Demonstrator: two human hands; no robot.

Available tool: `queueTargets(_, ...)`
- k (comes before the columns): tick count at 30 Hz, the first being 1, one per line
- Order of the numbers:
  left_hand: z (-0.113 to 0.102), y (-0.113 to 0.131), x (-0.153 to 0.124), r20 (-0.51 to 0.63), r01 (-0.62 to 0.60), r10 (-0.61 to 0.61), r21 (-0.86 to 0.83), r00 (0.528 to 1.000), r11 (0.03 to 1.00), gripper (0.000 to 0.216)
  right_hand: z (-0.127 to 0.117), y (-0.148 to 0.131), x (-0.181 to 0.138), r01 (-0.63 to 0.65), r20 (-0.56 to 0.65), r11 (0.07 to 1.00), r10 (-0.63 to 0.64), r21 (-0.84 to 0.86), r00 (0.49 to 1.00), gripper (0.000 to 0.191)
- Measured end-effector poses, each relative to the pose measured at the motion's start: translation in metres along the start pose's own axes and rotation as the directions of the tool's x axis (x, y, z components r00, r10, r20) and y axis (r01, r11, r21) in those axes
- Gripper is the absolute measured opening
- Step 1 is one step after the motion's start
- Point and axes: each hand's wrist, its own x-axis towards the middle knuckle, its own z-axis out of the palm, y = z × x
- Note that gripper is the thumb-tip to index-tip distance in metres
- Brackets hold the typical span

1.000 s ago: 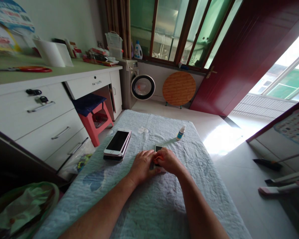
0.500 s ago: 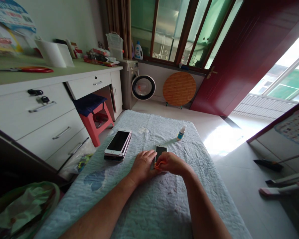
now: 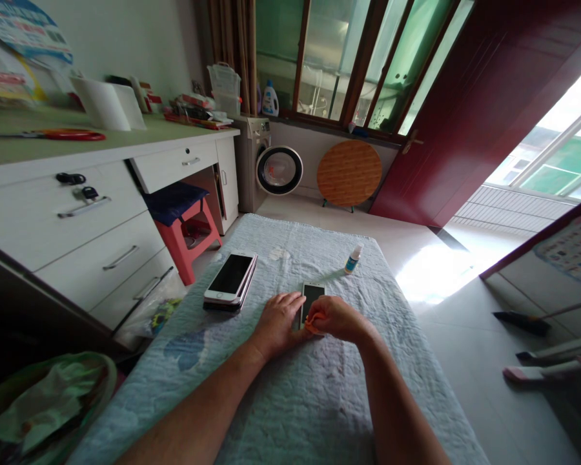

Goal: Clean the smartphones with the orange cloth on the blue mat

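A white-framed smartphone [image 3: 314,294] lies screen up on the quilted cover, its lower part hidden behind my hands. My left hand [image 3: 279,321] holds it from the left, fingertips at the side edge and thumb by the bottom end. Bunched in the closed fingers of my right hand [image 3: 337,318] is an orange cloth [image 3: 314,322], pressed on the lower part of the screen. To the left is a stack of smartphones [image 3: 231,279], the top one white with a dark screen. A small spray bottle [image 3: 352,259] stands upright beyond my right hand.
The light blue quilted cover [image 3: 281,236] drapes the table under the phones. A red stool [image 3: 184,239] stands by the white drawers [image 3: 91,226] at left. A lined bin [image 3: 109,374] is at lower left. On the right floor lies a broom [image 3: 523,321].
My right hand and the orange cloth have shifted very slightly to the right over the lower screen. My left hand, the phone, the stack and the bottle keep their places.
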Motion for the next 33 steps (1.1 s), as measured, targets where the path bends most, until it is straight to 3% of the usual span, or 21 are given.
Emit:
queueTargets(8,0.003,-0.004,0.001,0.028,0.037,-0.037,-0.003,0.999,0.999,0.072,0.023,-0.014,0.012,0.11,-0.149,0.989,-0.124,-0.099,0.981,0.019)
queueTargets(12,0.005,-0.007,0.002,0.029,0.038,-0.038,-0.019,0.999,0.999,0.077,0.028,-0.012,0.014,0.122,-0.164,0.987,-0.137,-0.101,0.977,0.018)
queueTargets(22,-0.003,-0.002,0.001,0.064,0.014,-0.014,0.013,0.998,1.0,0.074,0.007,-0.006,0.004,0.046,0.044,0.999,-0.047,0.028,0.998,0.019)
queueTargets(33,-0.002,-0.002,0.002,0.052,0.011,-0.011,-0.004,0.999,1.0,0.083,-0.006,0.011,-0.005,-0.058,0.145,0.981,0.032,0.184,0.989,0.024)
